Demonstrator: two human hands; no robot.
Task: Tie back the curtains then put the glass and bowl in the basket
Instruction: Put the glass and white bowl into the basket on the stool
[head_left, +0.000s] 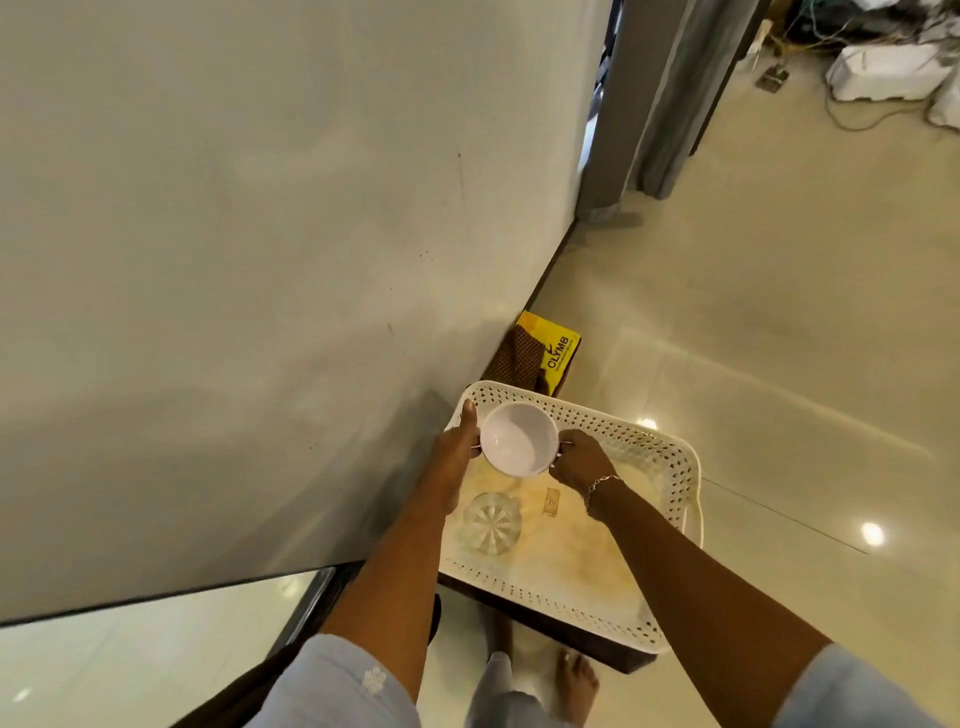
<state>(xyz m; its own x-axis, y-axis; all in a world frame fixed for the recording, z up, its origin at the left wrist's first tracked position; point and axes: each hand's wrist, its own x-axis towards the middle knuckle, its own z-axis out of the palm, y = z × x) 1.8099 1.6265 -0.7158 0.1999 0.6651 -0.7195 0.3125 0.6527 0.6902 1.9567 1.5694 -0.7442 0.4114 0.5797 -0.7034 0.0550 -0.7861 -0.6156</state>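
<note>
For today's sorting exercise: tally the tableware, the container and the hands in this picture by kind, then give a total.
bowl: 1
glass: 1
basket: 1
hands: 2 (left hand, right hand, both holding the bowl)
Total: 5

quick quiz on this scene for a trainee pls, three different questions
1. True or false: the glass is already inside the basket.
2. The bowl is held by: A one hand, B two hands, C no hand.
3. Fill in: the bag on the floor beyond the basket is ____ in colour.

Key
1. True.
2. B: the left hand and the right hand grip its side handles.
3. Yellow.
</note>
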